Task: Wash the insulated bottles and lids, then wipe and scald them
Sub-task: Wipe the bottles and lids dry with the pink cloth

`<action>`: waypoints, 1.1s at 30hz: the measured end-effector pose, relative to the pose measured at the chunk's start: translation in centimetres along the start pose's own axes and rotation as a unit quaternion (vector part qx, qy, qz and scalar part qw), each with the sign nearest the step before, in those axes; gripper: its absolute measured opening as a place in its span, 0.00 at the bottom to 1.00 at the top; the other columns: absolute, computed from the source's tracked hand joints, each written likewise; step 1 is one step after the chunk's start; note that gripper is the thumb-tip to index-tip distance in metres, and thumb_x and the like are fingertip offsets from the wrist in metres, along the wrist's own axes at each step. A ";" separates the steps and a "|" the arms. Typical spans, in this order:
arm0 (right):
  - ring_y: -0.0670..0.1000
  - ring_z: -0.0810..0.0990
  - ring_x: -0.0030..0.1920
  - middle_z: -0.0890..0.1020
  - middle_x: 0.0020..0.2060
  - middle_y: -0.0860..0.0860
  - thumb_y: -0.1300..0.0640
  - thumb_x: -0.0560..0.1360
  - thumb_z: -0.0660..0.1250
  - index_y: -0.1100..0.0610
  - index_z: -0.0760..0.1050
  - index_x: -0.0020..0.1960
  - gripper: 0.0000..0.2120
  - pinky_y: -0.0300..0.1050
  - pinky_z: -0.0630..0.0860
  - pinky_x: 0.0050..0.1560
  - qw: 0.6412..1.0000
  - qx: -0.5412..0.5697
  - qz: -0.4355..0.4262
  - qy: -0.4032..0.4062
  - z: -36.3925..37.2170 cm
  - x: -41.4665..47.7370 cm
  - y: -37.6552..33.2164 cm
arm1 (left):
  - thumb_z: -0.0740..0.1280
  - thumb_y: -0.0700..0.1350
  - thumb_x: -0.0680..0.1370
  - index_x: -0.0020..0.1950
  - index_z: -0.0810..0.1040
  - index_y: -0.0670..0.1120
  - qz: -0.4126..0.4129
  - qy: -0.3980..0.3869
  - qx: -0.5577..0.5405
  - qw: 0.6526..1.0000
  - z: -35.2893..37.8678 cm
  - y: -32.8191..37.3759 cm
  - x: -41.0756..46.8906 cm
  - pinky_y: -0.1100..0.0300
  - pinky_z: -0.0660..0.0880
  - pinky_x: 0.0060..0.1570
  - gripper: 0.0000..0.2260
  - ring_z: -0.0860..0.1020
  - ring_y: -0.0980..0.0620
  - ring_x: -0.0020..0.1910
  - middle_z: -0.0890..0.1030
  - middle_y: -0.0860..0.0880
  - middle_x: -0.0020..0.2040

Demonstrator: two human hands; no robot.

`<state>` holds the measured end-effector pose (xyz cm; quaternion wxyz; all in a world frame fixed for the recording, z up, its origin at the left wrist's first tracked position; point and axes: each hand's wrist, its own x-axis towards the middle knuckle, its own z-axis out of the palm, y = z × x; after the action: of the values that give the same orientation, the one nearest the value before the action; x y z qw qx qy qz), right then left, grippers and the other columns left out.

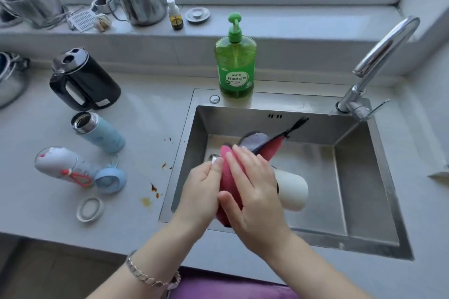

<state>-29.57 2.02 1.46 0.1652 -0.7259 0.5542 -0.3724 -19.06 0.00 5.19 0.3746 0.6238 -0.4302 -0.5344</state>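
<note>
The left hand [204, 189] grips the white cylindrical insulated bottle [291, 189] by its mouth, steadying it; the right hand [252, 184], at its three o'clock, clamps the pink fabric cloth [227, 170] round it, seemingly to scrub.

Two arms, bare from the picture's lower edge up to the hands. The left hand [202, 189] and right hand [255, 189] are bare too, without gloves or rings in view. A silver bracelet [145, 274] of flat, angular links circles the left wrist, with a small pale piece hanging at its end. Between the arms, at the bottom edge, shows a strip of smooth purple clothing [230, 290], cut off by the frame.
</note>
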 end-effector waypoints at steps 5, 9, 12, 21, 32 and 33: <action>0.54 0.66 0.69 0.68 0.69 0.57 0.44 0.72 0.62 0.46 0.72 0.64 0.21 0.49 0.64 0.65 0.998 0.042 0.008 -0.055 -0.6 2.0 0.8 | 0.55 0.46 0.82 0.40 0.80 0.42 -0.012 0.011 -0.011 1.000 -2.7 0.0 1.4 0.63 0.76 0.34 0.18 0.79 0.55 0.34 0.81 0.49 0.34; 0.47 0.71 0.56 0.78 0.55 0.49 0.37 0.62 0.66 0.47 0.68 0.62 0.31 0.40 0.63 0.58 0.998 -0.008 0.036 -0.055 1.9 2.6 -0.6 | 0.56 0.47 0.82 0.43 0.80 0.39 0.029 -0.005 0.041 0.999 -7.0 0.2 3.2 0.54 0.77 0.41 0.18 0.80 0.47 0.39 0.83 0.42 0.39; 0.52 0.72 0.45 0.75 0.47 0.51 0.30 0.57 0.64 0.56 0.69 0.64 0.44 0.46 0.66 0.53 0.991 -0.112 0.055 -0.052 5.5 4.4 -3.3 | 0.56 0.47 0.82 0.42 0.80 0.38 0.047 -0.024 0.078 0.996 -9.9 0.3 4.6 0.51 0.77 0.43 0.18 0.80 0.43 0.41 0.83 0.39 0.41; 0.46 0.81 0.44 0.84 0.42 0.45 0.47 0.60 0.77 0.50 0.78 0.48 0.19 0.44 0.78 0.50 0.887 0.246 0.309 -0.239 10.7 12.4 -10.0 | 0.60 0.49 0.80 0.27 0.65 0.35 0.147 -0.060 0.154 0.975 -18.6 1.3 10.6 0.57 0.62 0.29 0.24 0.62 0.53 0.26 0.65 0.47 0.26; 0.45 0.80 0.47 0.81 0.46 0.44 0.49 0.58 0.76 0.49 0.73 0.56 0.28 0.45 0.77 0.52 0.880 0.204 0.369 -0.218 13.9 11.9 -13.6 | 0.58 0.61 0.69 0.27 0.63 0.39 0.163 -0.118 0.117 0.973 -22.6 -0.3 12.7 0.57 0.57 0.29 0.26 0.60 0.53 0.27 0.62 0.51 0.26; 0.46 0.78 0.49 0.78 0.47 0.42 0.48 0.60 0.75 0.46 0.69 0.60 0.30 0.44 0.76 0.51 0.920 0.078 0.340 -0.180 14.6 12.0 -14.2 | 0.58 0.59 0.71 0.26 0.61 0.41 0.169 -0.098 0.135 0.971 -22.4 -0.3 12.5 0.57 0.56 0.27 0.24 0.59 0.55 0.26 0.60 0.53 0.25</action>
<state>-8.02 -6.93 5.27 0.4346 -0.5336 0.6976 -0.1991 3.83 -11.48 3.93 0.3281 0.5313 -0.6324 -0.4584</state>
